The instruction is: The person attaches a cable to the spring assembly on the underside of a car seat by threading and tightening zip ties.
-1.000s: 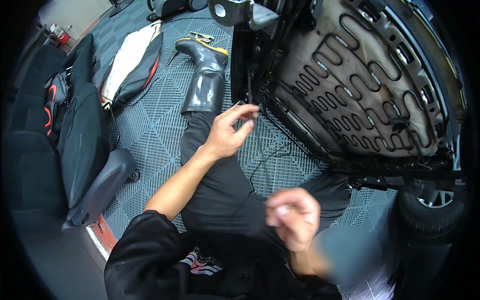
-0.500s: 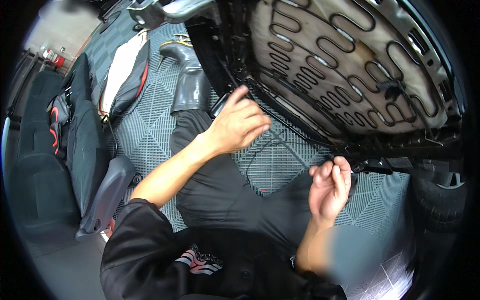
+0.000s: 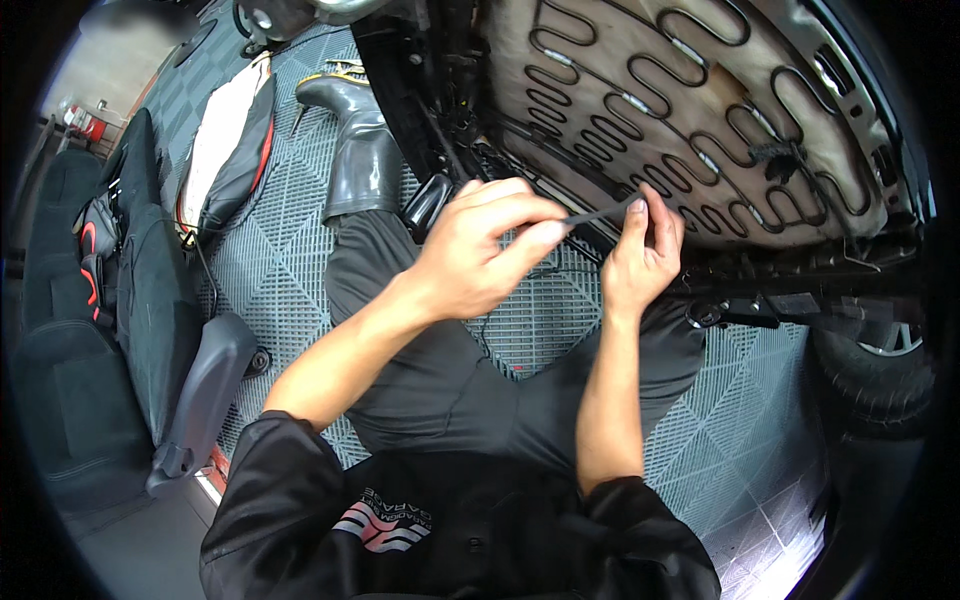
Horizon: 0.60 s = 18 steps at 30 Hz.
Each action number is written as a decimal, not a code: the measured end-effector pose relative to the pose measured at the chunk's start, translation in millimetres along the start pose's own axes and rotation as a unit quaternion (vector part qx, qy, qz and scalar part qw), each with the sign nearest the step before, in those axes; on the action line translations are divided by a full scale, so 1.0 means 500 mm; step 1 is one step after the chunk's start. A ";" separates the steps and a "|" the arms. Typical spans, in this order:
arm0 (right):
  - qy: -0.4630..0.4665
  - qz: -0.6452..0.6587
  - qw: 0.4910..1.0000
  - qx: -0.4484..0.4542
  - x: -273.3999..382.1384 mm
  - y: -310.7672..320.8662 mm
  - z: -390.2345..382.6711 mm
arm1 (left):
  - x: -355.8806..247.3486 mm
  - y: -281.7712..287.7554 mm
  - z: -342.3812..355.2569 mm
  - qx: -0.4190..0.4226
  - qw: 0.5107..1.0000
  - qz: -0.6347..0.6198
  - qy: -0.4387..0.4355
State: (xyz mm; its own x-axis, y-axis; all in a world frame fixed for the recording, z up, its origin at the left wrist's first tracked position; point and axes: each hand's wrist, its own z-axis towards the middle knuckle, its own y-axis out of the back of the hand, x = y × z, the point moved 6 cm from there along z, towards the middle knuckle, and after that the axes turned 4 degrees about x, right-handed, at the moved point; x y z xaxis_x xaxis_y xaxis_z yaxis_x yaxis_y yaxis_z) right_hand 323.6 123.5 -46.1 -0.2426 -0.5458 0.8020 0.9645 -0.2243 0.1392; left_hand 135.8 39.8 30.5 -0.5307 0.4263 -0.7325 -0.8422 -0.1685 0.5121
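A thin dark strip (image 3: 603, 214) is stretched between my two hands, in front of an upturned car seat. Its exact kind cannot be made out. My left hand (image 3: 488, 248) pinches one end between thumb and forefinger. At the other end, the thumb and fingers of my right hand (image 3: 642, 265) are closed on it. Just beyond them is the underside of the seat (image 3: 730, 90), with zigzag wire springs (image 3: 610, 140) over a pale pad. The seat's dark frame (image 3: 560, 195) runs close behind the strip.
My legs are spread on a grey grid-tile floor (image 3: 275, 250); a rubber boot (image 3: 365, 150) is on one. Black seat parts (image 3: 165, 290) and a grey plastic side trim (image 3: 210, 400) lie at left. Beyond is a white, black and red cover (image 3: 230, 150). A tyre (image 3: 875, 375) stands at right.
My right hand has risen and moved toward the seat, the strip now nearly level and taut. My left hand has turned, its forefinger coming down into a pinch.
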 end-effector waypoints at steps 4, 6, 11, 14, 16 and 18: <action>-0.015 0.012 0.989 -0.144 -0.025 -0.051 -0.007 | 0.021 -0.058 0.065 -0.074 0.997 -0.035 -0.003; -0.174 0.152 0.954 -0.190 -0.063 -0.085 -0.021 | 0.029 -0.059 0.078 -0.101 0.993 -0.063 0.013; -0.151 0.219 0.930 -0.254 -0.070 -0.127 -0.008 | 0.041 -0.059 0.088 -0.123 0.977 -0.154 0.076; -0.179 0.200 0.925 -0.270 -0.069 -0.142 -0.006 | 0.059 -0.067 0.097 -0.129 0.976 -0.155 0.085; -0.137 0.087 0.953 -0.258 -0.037 -0.149 -0.010 | 0.076 -0.073 0.105 -0.134 0.976 -0.140 0.094; -0.112 0.042 0.963 -0.240 -0.027 -0.159 -0.017 | 0.090 -0.081 0.117 -0.128 0.978 -0.121 0.112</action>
State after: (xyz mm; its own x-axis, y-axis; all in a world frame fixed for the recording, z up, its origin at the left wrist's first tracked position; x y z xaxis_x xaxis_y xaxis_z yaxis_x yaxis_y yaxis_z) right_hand 249.5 141.9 -72.6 -0.0860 -0.4032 0.9111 0.8073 -0.5641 -0.1734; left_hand 151.8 117.8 3.0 -0.2966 0.2800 -0.9130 -0.9264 -0.3164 0.2039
